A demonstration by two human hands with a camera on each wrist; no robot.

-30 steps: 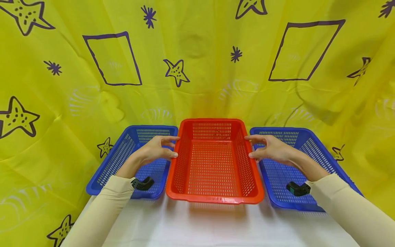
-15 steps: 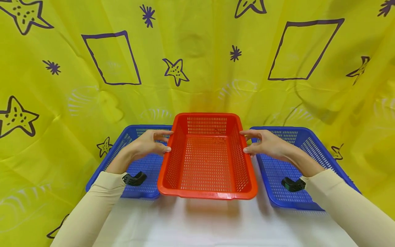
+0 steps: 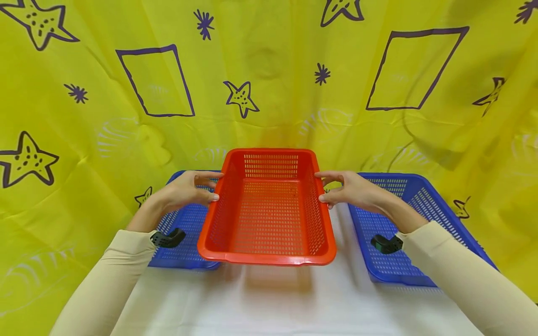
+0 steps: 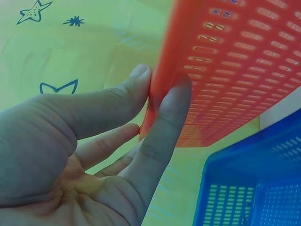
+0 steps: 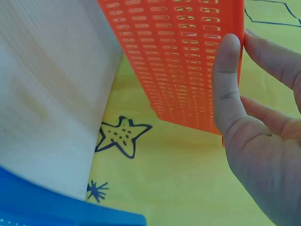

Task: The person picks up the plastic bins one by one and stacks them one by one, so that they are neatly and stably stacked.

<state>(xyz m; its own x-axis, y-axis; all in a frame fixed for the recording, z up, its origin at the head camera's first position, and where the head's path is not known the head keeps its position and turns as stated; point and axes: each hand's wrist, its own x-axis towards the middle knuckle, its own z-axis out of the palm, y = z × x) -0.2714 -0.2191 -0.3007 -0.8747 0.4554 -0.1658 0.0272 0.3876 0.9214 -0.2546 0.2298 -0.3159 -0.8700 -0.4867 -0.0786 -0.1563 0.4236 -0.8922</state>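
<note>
A red plastic basket with slotted walls hangs above the table between my hands, and nothing lies in it. My left hand pinches its left rim, thumb on one side and fingers on the other. On the opposite rim, my right hand grips in the same way. Up close in the left wrist view, the thumb and fingers of the left hand close on the red rim. The right wrist view shows the right hand with a finger against the basket's outer wall.
A blue basket stands at the left, partly hidden behind the left hand and the red basket. Another blue basket stands at the right, under the right forearm. White cloth covers the table; a yellow patterned curtain hangs behind.
Both hands have lifted the red basket and carried it to the left, so that it overlaps the left blue basket more and a gap shows beside the right one.
</note>
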